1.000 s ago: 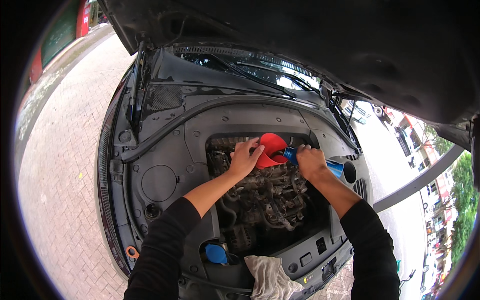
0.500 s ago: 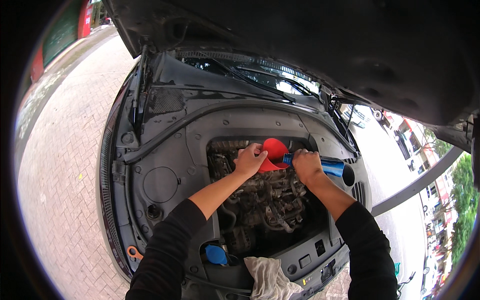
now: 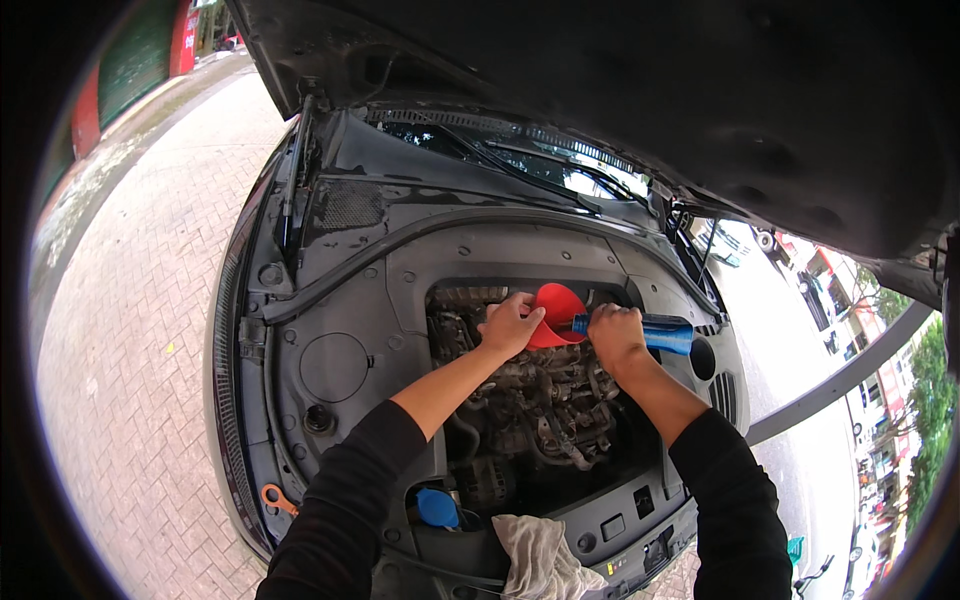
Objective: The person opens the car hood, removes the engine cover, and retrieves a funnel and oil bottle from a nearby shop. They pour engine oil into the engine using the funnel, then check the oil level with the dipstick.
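Over the car's exposed engine (image 3: 560, 410), my left hand (image 3: 512, 327) pinches the rim of a red funnel (image 3: 560, 308) between thumb and fingers. The funnel leans, its wide mouth turned toward the right. My right hand (image 3: 616, 334) is wrapped round the neck end of a blue bottle (image 3: 668, 335), which lies nearly level with its base to the right. The bottle's mouth reaches into the funnel's opening. A thin dark stream seems to show at the mouth, though it is too small to be sure. The funnel's lower end is hidden.
The raised hood (image 3: 640, 90) hangs over the far side. Grey plastic covers (image 3: 400, 280) surround the engine. A blue cap (image 3: 437, 507) and a crumpled whitish rag (image 3: 545, 555) are at the front edge. An orange ring handle (image 3: 278, 498) sits at the left. Brick paving (image 3: 140, 330) lies beyond.
The whole view has shifted slightly, so the car appears a little farther right and lower. Both hands keep their holds on the funnel and the bottle.
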A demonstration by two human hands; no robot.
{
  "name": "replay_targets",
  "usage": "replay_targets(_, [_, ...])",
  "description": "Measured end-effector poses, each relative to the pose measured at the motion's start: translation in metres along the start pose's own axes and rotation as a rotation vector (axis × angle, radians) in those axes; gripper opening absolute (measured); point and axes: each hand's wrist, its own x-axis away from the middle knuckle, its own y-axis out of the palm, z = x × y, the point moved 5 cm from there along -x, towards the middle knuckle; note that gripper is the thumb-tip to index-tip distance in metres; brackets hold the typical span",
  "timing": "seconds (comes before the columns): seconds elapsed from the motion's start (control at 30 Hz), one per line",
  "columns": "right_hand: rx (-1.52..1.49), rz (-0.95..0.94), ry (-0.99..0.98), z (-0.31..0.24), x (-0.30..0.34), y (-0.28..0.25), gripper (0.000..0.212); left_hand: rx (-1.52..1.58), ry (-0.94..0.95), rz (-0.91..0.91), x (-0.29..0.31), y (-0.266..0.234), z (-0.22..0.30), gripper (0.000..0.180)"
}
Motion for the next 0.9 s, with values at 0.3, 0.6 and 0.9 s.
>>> replay_targets(0.3, [-0.008,0.043,0.007,0.002,0.008,0.005,0.021,-0.008,0.01,-0.007,0.0,0.0,0.0,0.049])
replay_targets(0.6, [0.004,0.123,0.024,0.001,0.009,0.007,0.02,-0.023,-0.017,-0.013,0.003,-0.001,0.005,0.049])
replay_targets(0.9, [-0.043,0.093,0.06,0.004,0.013,0.007,0.024,-0.037,-0.054,-0.064,0.005,-0.002,0.007,0.054])
